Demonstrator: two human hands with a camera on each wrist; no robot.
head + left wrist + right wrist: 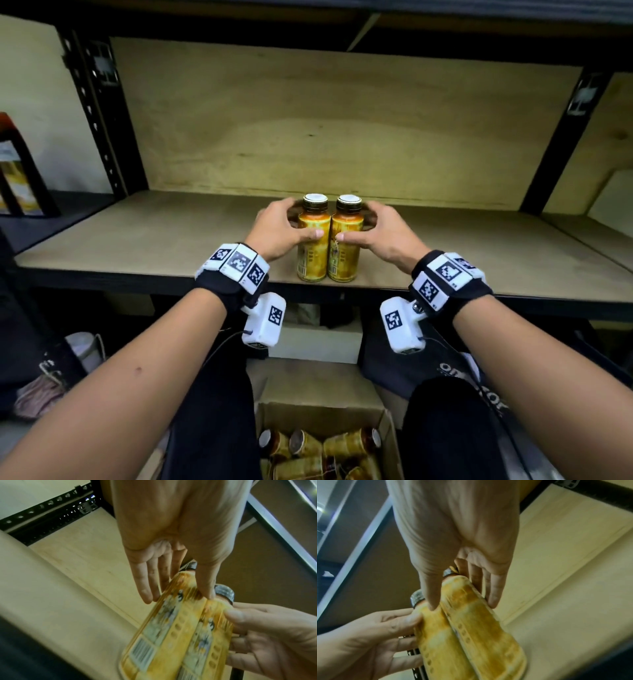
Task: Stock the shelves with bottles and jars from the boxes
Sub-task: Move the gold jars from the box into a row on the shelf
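Stock on the plywood shelf (171,240): two yellow-labelled bottles with dark caps, left (312,240) held by left hand (281,229), right (346,240) by right hand (387,233), upright and touching near the front edge; more lie in the open cardboard box (387,431) below, so stocking looks barely begun.

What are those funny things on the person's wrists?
Both arms are bare, with no sleeves. Each wrist wears a black strap carrying white blocks printed with black-and-white square codes. Under each wrist hangs a small white box, also with a code, and a thin dark cable runs from it. The right wrist's box matches the left's.
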